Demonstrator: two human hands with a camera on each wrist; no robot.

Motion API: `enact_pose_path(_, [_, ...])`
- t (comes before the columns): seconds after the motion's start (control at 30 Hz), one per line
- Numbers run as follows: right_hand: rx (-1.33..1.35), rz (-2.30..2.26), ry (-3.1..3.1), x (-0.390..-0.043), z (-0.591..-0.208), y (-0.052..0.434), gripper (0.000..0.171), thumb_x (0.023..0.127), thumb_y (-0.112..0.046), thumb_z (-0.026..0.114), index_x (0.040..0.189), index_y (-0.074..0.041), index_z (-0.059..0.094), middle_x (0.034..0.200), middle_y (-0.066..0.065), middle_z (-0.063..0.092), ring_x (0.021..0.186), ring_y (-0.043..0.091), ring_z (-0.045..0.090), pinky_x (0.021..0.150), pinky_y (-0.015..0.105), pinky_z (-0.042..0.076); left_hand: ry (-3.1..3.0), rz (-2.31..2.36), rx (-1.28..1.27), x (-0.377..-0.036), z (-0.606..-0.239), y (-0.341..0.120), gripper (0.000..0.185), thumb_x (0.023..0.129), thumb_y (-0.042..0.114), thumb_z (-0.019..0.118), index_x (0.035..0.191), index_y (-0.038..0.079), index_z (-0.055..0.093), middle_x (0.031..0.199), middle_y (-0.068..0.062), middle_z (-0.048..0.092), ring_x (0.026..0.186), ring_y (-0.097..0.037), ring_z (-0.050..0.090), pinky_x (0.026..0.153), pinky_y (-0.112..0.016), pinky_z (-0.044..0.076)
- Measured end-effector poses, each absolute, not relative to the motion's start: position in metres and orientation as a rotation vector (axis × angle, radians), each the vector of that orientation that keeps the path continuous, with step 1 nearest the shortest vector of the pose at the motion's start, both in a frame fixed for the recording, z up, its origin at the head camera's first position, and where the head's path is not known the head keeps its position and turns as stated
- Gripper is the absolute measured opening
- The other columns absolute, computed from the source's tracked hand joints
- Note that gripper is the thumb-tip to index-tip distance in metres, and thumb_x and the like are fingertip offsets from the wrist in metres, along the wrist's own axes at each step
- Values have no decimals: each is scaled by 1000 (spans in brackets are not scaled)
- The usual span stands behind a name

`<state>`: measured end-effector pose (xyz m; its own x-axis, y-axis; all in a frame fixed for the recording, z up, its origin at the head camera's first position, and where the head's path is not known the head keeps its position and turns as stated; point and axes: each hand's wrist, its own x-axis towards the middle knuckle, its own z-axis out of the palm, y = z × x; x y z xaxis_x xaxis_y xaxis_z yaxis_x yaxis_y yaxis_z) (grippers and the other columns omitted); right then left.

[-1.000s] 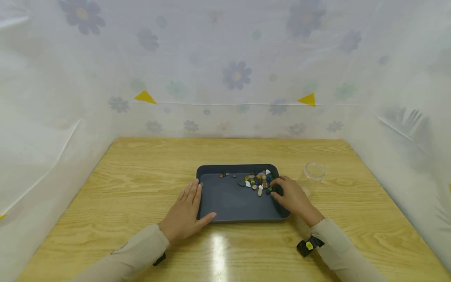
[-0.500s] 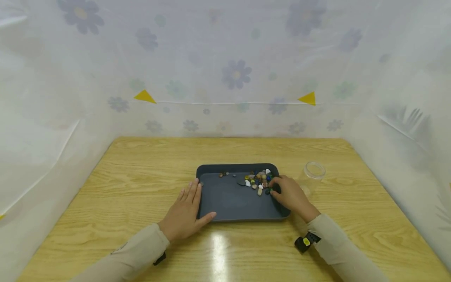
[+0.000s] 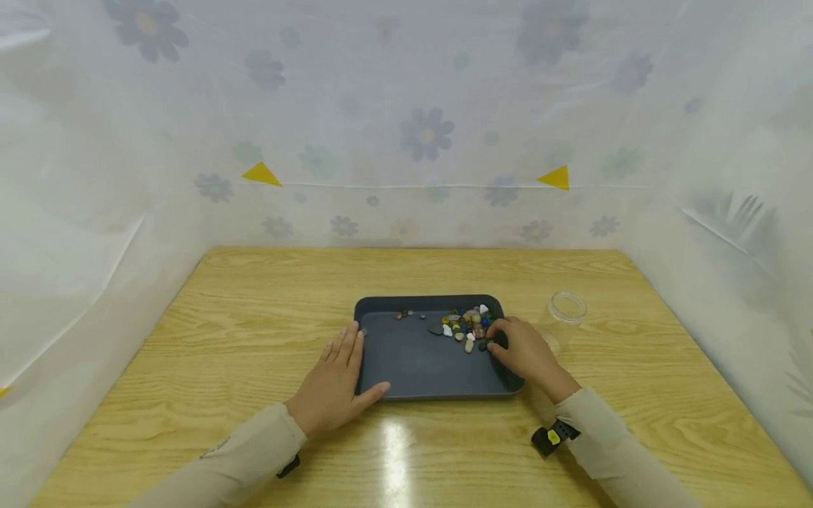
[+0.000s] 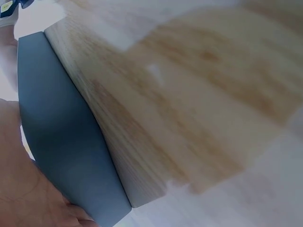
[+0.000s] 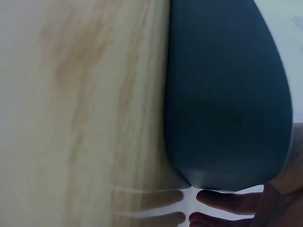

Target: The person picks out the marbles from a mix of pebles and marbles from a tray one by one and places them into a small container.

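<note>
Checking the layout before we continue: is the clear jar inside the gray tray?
No, the clear jar stands on the wood-grain table, to the right of the gray tray.

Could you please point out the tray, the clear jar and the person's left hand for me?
Tray (image 3: pixel 416 370): head view, on the bare floor of the tray.
Clear jar (image 3: pixel 562 327): head view, on the see-through wall below the rim.
Left hand (image 3: pixel 334 386): head view, on the back of the hand.
</note>
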<state>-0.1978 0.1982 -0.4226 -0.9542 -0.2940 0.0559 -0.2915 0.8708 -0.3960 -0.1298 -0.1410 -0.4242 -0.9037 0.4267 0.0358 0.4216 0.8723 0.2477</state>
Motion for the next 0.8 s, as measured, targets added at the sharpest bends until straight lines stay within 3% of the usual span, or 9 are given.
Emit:
enact_pose_path(0.2, [-477,-671,3047,-194,-412,199,14,89,-14,68,101,-6,67,118,23,60,89,31,63,70,45,52,3012,394,673,-130,-424,-141,95,94,67,35,150,-7,16,157,-25,5,145,-38,8,116,-53,15])
enact_pose_path(0.3, [-481,-682,3070,-191,-405,199,15,90,-15,67,102,-6,66,117,20,62,72,23,61,59,38,48,3008,399,667,-129,-423,-141,96,93,67,35,150,-7,16,157,-25,4,145,-38,8,116,-53,15])
enact_pose_path(0.43, [-509,-715,3090,-187,-393,198,15,90,-14,67,102,-5,65,129,25,56,55,13,48,51,30,38,3008,400,667,-130,-423,-141,96,93,67,35,150,-7,16,158,-25,4,145,-38,8,116,-53,16])
enact_pose_path(0.53, [-540,-747,3099,-182,-384,197,14,90,-14,68,102,-7,65,137,27,49,53,12,45,51,30,35,3010,400,669,-130,-423,-141,95,94,67,35,150,-7,16,158,-24,4,145,-38,8,116,-54,16])
enact_pose_path(0.6, [-562,-767,3108,-179,-378,197,13,90,-14,67,102,-7,65,138,27,48,62,23,57,54,35,43,3010,398,671,-130,-423,-141,95,94,67,35,150,-7,16,158,-25,4,145,-38,9,116,-54,16])
enact_pose_path(0.67, [-588,-768,3131,-176,-371,199,13,90,-14,67,102,-7,65,137,26,50,84,34,63,66,44,51,3010,398,672,-130,-423,-141,95,94,67,35,150,-7,16,158,-24,4,145,-38,9,116,-54,16])
enact_pose_path(0.77, [-626,-764,3166,-172,-360,204,14,91,-15,67,102,-7,66,137,26,49,119,45,51,89,58,46,3005,400,667,-130,-424,-140,95,94,67,35,150,-7,15,158,-24,3,145,-38,8,116,-53,16])
enact_pose_path(0.8, [-632,-772,3177,-171,-356,206,14,91,-15,67,102,-7,66,137,25,49,120,46,49,92,60,44,3003,404,666,-129,-424,-140,95,94,67,35,150,-7,15,158,-24,3,145,-38,7,116,-53,16])
